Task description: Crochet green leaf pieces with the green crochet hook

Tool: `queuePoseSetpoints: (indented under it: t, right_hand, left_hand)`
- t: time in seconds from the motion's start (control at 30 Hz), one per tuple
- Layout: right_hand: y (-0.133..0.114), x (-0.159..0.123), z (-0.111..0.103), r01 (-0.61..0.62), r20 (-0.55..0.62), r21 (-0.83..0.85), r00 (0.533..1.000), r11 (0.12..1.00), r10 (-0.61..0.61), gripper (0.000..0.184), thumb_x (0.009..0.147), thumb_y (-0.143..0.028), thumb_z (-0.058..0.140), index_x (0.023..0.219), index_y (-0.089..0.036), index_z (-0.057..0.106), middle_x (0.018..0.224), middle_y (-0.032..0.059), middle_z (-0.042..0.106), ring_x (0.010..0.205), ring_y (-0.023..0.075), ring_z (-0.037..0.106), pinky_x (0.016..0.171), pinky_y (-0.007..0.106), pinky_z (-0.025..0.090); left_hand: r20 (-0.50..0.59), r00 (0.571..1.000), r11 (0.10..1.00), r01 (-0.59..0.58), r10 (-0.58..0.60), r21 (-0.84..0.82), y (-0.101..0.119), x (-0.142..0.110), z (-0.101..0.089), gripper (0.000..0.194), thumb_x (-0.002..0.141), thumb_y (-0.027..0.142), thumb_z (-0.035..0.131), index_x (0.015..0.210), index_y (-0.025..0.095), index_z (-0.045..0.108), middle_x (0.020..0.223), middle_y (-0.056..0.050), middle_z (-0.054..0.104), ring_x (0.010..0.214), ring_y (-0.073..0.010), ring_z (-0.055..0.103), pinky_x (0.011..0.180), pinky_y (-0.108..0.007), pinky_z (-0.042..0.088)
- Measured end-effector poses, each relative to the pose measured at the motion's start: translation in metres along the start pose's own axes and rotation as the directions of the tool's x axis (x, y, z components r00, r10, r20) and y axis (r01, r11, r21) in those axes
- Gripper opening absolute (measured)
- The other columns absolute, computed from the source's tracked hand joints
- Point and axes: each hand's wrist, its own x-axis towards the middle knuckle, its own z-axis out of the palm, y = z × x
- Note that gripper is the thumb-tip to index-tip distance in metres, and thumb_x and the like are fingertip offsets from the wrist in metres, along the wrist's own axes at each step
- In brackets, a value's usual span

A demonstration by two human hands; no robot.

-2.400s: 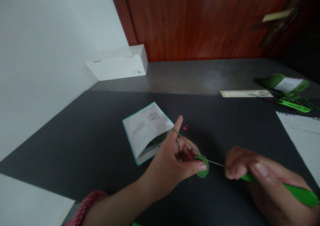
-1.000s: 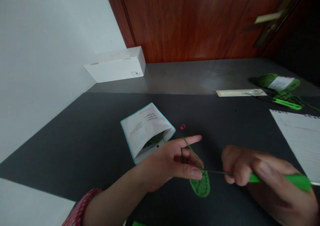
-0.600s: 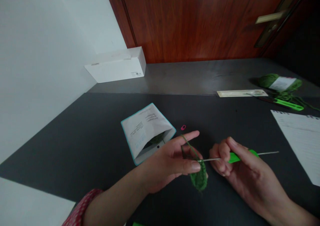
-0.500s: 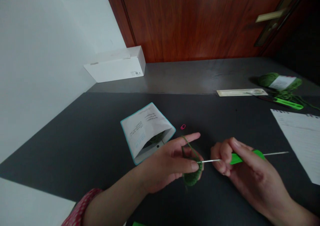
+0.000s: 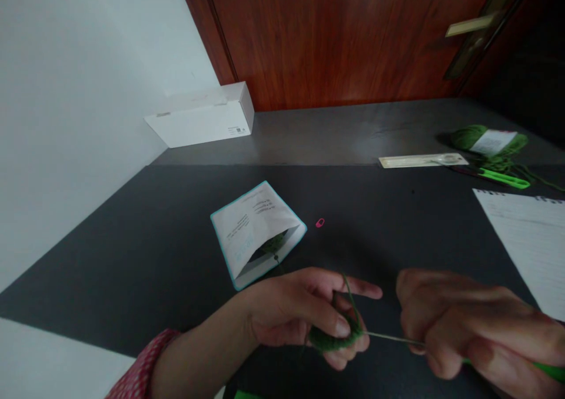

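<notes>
Between the thumb and fingers of my left hand [image 5: 309, 313] sits a small dark green crochet piece [image 5: 329, 340]. A strand of green yarn [image 5: 351, 296] loops over my left index finger, which points out to the right. My right hand [image 5: 468, 322] is wrapped round a crochet hook [image 5: 392, 337] with a bright green handle, mostly hidden by the fingers. Its thin metal shaft reaches left to the edge of the green piece. Just beyond my left hand lies an opened white pouch [image 5: 253, 228] with teal edging and green yarn inside.
A pink stitch marker [image 5: 320, 223] lies right of the pouch. Farther right are a green yarn skein [image 5: 470, 137], a pale narrow packet [image 5: 421, 160], green-handled scissors [image 5: 503, 178] and a written notebook page [image 5: 525, 234]. A white box [image 5: 203, 122] stands against the wall.
Both hands have come lower and nearer. My right hand has turned over, back of the hand up, and moved right with the hook; more shaft shows between the hands.
</notes>
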Motion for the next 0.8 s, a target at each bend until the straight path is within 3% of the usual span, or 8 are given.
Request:
queuePoseSetpoints:
  t: [0.13,0.23,0.4,0.5,0.57,0.63,0.7,0.8]
  right_hand:
    - [-0.002,0.006,0.009,-0.063,-0.121,0.137,0.989,0.989,0.080,0.036,0.100,-0.041,0.039,0.085,-0.023,0.067,0.070,0.0030,0.063,0.068,0.0167,0.059,0.065,0.032,0.045]
    - [-0.001,0.010,0.018,-0.083,-0.249,0.283,0.956,0.956,0.157,0.042,0.099,-0.045,0.042,0.077,-0.022,0.071,0.066,0.0023,0.064,0.064,0.0161,0.059,0.066,0.032,0.045]
    - [0.010,0.016,0.029,-0.096,-0.346,0.541,0.880,0.835,0.325,0.042,0.096,-0.041,0.046,0.069,-0.023,0.073,0.061,0.0024,0.065,0.062,0.0187,0.057,0.074,0.037,0.044]
    - [0.013,0.020,0.033,-0.112,-0.368,0.618,0.834,0.778,0.412,0.044,0.097,-0.039,0.045,0.066,-0.023,0.071,0.059,0.0027,0.064,0.062,0.0186,0.055,0.074,0.035,0.044]
    - [0.014,0.022,0.036,-0.113,-0.389,0.651,0.799,0.750,0.458,0.043,0.097,-0.038,0.045,0.066,-0.022,0.070,0.060,0.0026,0.063,0.061,0.0167,0.053,0.066,0.030,0.043]
    - [0.015,0.023,0.038,-0.121,-0.405,0.680,0.760,0.723,0.508,0.042,0.097,-0.037,0.045,0.067,-0.020,0.069,0.063,0.0026,0.062,0.062,0.0150,0.052,0.059,0.026,0.042]
    - [0.015,0.024,0.039,-0.130,-0.411,0.693,0.737,0.709,0.537,0.041,0.097,-0.038,0.046,0.069,-0.020,0.069,0.065,0.0027,0.062,0.063,0.0140,0.053,0.058,0.024,0.043]
    - [0.017,0.025,0.040,-0.135,-0.419,0.696,0.721,0.705,0.552,0.040,0.096,-0.039,0.047,0.070,-0.019,0.069,0.066,0.0030,0.062,0.063,0.0134,0.053,0.060,0.023,0.045]
  left_hand:
    - [0.064,0.998,1.000,0.006,-0.007,0.008,-0.002,0.002,0.000,0.077,0.069,0.015,0.077,0.138,0.015,0.043,0.084,-0.001,0.061,0.064,-0.0096,0.053,0.059,-0.028,0.037]
    - [0.087,0.996,1.000,-0.005,0.004,0.017,-0.002,0.002,0.001,0.076,0.069,0.016,0.077,0.137,0.014,0.044,0.082,0.000,0.061,0.062,-0.0089,0.052,0.056,-0.026,0.037]
    - [0.014,0.998,0.998,-0.057,0.057,0.018,0.005,-0.002,0.007,0.067,0.070,0.018,0.077,0.131,0.014,0.051,0.082,0.000,0.059,0.065,-0.0080,0.051,0.057,-0.023,0.036]
    - [-0.061,0.987,0.988,-0.146,0.149,0.042,0.004,-0.004,0.011,0.066,0.071,0.015,0.076,0.132,0.014,0.051,0.080,0.000,0.060,0.066,-0.0093,0.054,0.061,-0.025,0.040]
    - [-0.180,0.944,0.959,-0.263,0.278,0.104,0.002,-0.004,0.014,0.067,0.073,0.014,0.074,0.135,0.014,0.048,0.081,-0.001,0.061,0.066,-0.0103,0.057,0.064,-0.027,0.042]
    - [-0.326,0.855,0.913,-0.352,0.404,0.208,0.000,-0.003,0.017,0.068,0.075,0.013,0.073,0.137,0.015,0.047,0.083,-0.001,0.063,0.070,-0.0107,0.059,0.069,-0.028,0.043]
    - [-0.414,0.784,0.882,-0.366,0.464,0.296,0.000,-0.002,0.021,0.068,0.074,0.012,0.075,0.136,0.016,0.048,0.084,0.000,0.063,0.075,-0.0109,0.059,0.074,-0.028,0.044]
    - [-0.453,0.753,0.867,-0.319,0.477,0.382,0.003,-0.001,0.025,0.072,0.072,0.014,0.078,0.137,0.017,0.047,0.082,0.001,0.063,0.078,-0.0114,0.059,0.078,-0.029,0.044]
